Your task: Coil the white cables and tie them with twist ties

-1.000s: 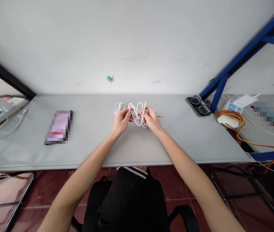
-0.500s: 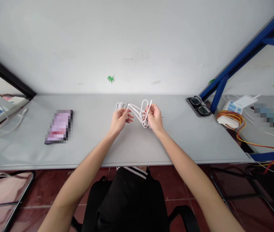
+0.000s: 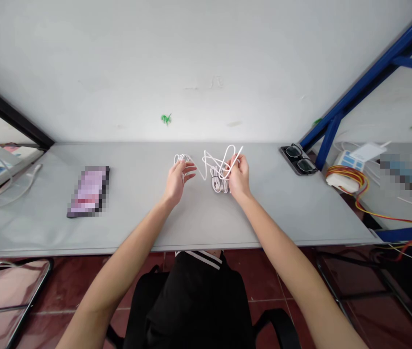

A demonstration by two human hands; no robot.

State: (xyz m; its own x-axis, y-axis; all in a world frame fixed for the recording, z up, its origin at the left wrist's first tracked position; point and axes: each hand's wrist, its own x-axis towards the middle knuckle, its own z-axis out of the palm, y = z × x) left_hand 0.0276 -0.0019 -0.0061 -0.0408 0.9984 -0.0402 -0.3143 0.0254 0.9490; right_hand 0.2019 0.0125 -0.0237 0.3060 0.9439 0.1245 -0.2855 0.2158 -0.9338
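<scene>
A white cable (image 3: 206,167) runs in loose bends between my two hands above the grey table. My left hand (image 3: 177,182) is closed on its gathered loops, with some fingers stretched to the right. In my right hand (image 3: 239,177) the other end is pinched, and a straight piece of cable sticks up past the fingers. Below and just left of my right hand lies a coiled white cable bundle (image 3: 216,182) with a dark tie around it. Part of that bundle is hidden by the right hand and the loose loops.
A blurred phone (image 3: 88,191) lies on the table (image 3: 140,228) at left. Glasses (image 3: 305,166) rest on a dark case at the back right. Beyond the blue frame (image 3: 327,140), a coil of red and yellow wire (image 3: 349,175) sits by a white box.
My right hand has moved slightly right and my left slightly left, so the cable between them spans wider. The tied bundle on the table shows more clearly.
</scene>
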